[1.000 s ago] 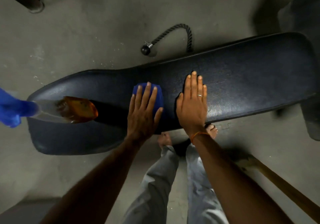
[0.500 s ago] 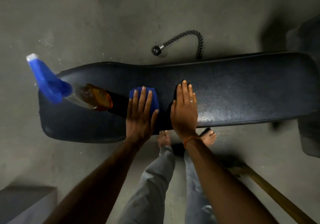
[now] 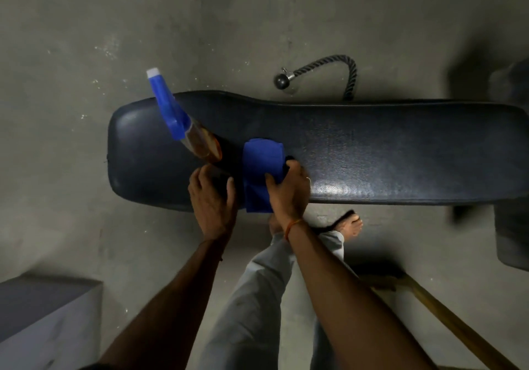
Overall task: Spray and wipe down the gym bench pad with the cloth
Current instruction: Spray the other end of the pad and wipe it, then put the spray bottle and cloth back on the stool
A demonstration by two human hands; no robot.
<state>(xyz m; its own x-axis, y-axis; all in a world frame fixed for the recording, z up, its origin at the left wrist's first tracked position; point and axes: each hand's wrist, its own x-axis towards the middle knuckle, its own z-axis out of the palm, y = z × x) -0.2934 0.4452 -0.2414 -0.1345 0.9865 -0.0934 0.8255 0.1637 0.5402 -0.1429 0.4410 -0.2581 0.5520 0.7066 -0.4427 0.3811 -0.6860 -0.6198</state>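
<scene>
No readable writing anywhere. Spray bottle (image 3: 187, 129), blue trigger head, clear body holding amber liquid, stands on left part of black bench pad (image 3: 372, 146). Blue cloth (image 3: 262, 169) folded, draped over pad's near edge. Right hand (image 3: 287, 191) pinches cloth, thumb over fingers. Left hand (image 3: 213, 198) beside cloth, fingers curled at pad edge; grip unclear.
</scene>
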